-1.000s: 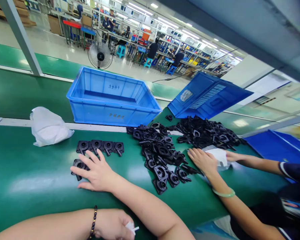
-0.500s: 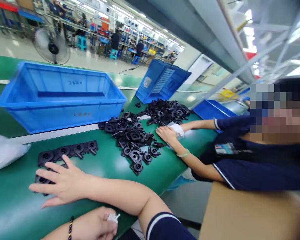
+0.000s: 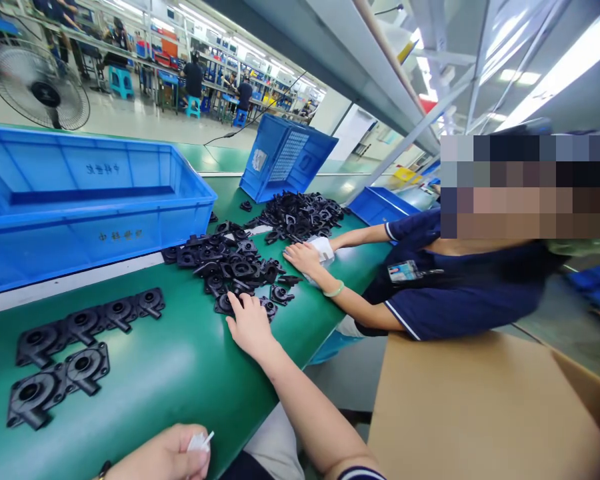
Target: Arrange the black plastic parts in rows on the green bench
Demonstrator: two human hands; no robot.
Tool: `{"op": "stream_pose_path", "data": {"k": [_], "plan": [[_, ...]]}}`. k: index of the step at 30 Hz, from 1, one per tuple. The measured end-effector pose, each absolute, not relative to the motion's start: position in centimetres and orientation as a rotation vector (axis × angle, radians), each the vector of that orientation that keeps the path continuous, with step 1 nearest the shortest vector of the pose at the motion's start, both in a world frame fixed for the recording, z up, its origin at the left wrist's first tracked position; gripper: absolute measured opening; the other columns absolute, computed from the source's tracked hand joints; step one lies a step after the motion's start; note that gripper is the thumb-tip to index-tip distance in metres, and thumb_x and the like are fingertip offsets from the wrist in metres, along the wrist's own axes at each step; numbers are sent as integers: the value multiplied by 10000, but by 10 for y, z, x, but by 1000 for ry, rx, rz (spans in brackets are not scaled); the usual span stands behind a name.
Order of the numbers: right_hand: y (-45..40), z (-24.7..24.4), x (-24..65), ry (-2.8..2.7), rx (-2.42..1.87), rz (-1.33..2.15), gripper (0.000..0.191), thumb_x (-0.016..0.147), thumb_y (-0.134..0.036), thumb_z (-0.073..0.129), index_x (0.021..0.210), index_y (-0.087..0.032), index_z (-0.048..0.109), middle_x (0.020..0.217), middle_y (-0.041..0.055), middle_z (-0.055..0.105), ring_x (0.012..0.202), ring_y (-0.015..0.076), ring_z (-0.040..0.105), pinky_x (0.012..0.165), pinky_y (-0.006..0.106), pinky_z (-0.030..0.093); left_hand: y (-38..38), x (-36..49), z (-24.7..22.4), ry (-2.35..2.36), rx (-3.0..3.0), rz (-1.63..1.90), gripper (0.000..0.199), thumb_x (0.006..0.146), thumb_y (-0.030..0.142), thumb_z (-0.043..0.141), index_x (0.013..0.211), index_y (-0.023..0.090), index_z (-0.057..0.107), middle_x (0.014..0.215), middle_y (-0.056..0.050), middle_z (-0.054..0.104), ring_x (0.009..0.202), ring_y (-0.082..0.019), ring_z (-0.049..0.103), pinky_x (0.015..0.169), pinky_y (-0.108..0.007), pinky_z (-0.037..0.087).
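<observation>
My right hand (image 3: 253, 325) reaches over the near edge of a pile of black plastic parts (image 3: 230, 260), fingers spread and fingertips touching parts there; no part is clearly gripped. Low in the view, my left hand (image 3: 173, 455) is closed on a small white item (image 3: 199, 441) with a thin white stick poking out. On the green table at the left, a row of black parts (image 3: 83, 323) lies flat, side by side. Two more black parts (image 3: 83, 363) lie in a shorter row in front of it.
A large blue bin (image 3: 97, 220) stands behind the rows. Another blue crate (image 3: 287, 157) is tipped beside a second black pile (image 3: 303, 215). At the right, a person's hands (image 3: 305, 259) rest on a white bag (image 3: 323, 250). A cardboard box (image 3: 470, 407) stands at the lower right.
My right hand has moved from over the laid-out parts at the left to the pile at the right. The view has shifted right. My left hand still holds the white item.
</observation>
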State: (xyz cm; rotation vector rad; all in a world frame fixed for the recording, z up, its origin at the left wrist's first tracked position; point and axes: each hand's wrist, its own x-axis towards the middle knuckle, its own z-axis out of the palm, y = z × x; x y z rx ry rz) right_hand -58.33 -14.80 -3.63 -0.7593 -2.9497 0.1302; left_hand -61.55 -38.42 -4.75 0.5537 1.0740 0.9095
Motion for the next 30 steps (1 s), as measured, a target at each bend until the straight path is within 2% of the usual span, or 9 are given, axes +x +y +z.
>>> {"op": "stream_pose_path", "data": {"k": [4, 7, 9, 12, 15, 21, 30], "plan": [[-173, -27, -585, -3033, -574, 190, 528, 814, -325, 551, 1302, -187, 402, 1044, 122, 536, 942, 265, 461, 776, 401, 412, -383, -616, -48, 1053, 535, 926, 550, 695, 702, 524, 703, 157, 446, 524, 39, 468, 330, -24, 261, 305, -175, 151], [-185, -12, -588, -3045, -386, 202, 525, 801, -395, 578, 1271, -209, 437, 1039, 108, 539, 937, 263, 461, 778, 400, 390, -384, -616, -48, 1057, 526, 910, 524, 700, 674, 538, 721, 157, 457, 516, 43, 474, 329, -29, 267, 305, -171, 168], [-187, -7, -592, -3063, -229, 198, 419, 818, -375, 570, 1202, -223, 500, 1020, 91, 549, 925, 248, 464, 763, 375, 378, -385, -615, -48, 1069, 528, 900, 511, 705, 660, 536, 726, 155, 465, 522, 38, 483, 334, -31, 279, 307, -167, 182], [-192, -7, -601, -3142, 26, 171, 176, 865, -226, 511, 1019, -204, 593, 857, 61, 578, 828, 205, 485, 702, 324, 363, -385, -614, -48, 1091, 529, 885, 489, 695, 637, 545, 704, 154, 472, 525, 29, 492, 345, -38, 308, 312, -165, 213], [-205, -13, -613, -3164, 208, 151, 95, 869, -192, 517, 893, -167, 605, 803, 58, 598, 782, 188, 518, 675, 303, 370, -384, -613, -49, 1099, 526, 859, 435, 685, 584, 563, 695, 158, 480, 531, 26, 504, 352, -46, 332, 315, -165, 251], [-246, -19, -648, -3165, 320, 149, 266, 847, -374, 567, 798, -117, 619, 749, 98, 644, 720, 214, 597, 650, 315, 422, -384, -611, -50, 1115, 557, 835, 386, 669, 548, 551, 687, 168, 488, 521, 35, 498, 347, -58, 345, 312, -174, 280], [-276, -19, -682, -3134, 307, 156, 355, 869, -448, 506, 818, -120, 631, 752, 109, 648, 728, 220, 617, 623, 302, 448, -382, -609, -49, 1114, 541, 823, 295, 685, 455, 551, 644, 169, 492, 504, 40, 492, 330, -57, 347, 307, -174, 289]]}}
